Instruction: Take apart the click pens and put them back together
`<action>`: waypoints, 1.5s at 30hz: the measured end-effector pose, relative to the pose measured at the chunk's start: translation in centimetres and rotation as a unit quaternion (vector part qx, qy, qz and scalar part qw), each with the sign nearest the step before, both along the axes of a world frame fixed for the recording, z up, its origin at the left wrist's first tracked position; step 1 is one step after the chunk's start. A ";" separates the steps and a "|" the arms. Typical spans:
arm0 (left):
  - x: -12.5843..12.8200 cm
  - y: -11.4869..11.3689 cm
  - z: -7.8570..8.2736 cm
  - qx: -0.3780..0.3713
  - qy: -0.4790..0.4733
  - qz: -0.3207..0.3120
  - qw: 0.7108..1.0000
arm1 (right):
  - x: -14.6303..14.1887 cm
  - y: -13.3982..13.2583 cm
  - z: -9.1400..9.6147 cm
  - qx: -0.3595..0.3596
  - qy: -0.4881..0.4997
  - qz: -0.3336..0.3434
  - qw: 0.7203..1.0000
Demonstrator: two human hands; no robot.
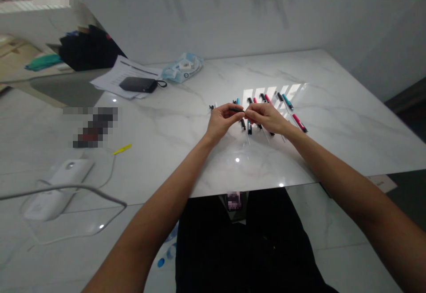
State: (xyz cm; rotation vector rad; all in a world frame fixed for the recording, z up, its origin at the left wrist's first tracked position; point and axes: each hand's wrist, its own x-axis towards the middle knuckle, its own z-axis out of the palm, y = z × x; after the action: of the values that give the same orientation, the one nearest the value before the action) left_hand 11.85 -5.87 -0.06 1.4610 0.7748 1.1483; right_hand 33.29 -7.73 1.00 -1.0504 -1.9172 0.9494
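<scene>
They're at the fiddly bit, looks like, left grip (220, 121) and right grip (268, 117) pinching a black pen (236, 110) over other pens (299, 123) midway between the tabletop's (349, 129) near and far edges, so steadiness probably matters next.

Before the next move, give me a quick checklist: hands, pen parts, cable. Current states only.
1. Left hand holding the dark pen piece: ok.
2. Right hand gripping that same piece: cannot tell; its fingertips meet the left hand's.
3. Red pen part on the tabletop, inside the front edge: ok.
4. All pen parts in full view: not ok; the hands cover some.
5. Grey cable apart from both hands: ok, off to the left.
</scene>
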 end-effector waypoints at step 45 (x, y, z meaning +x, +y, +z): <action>-0.3 -0.4 0.3 -0.114 -0.039 -0.086 0.989 | -4.5 -5.0 -0.8 -0.010 0.140 -0.224 0.964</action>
State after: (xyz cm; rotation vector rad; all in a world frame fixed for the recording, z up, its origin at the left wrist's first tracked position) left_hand 11.59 -6.23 0.22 1.2580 0.6882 0.9468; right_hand 28.75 -12.77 0.16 -1.2220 -1.3626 0.8063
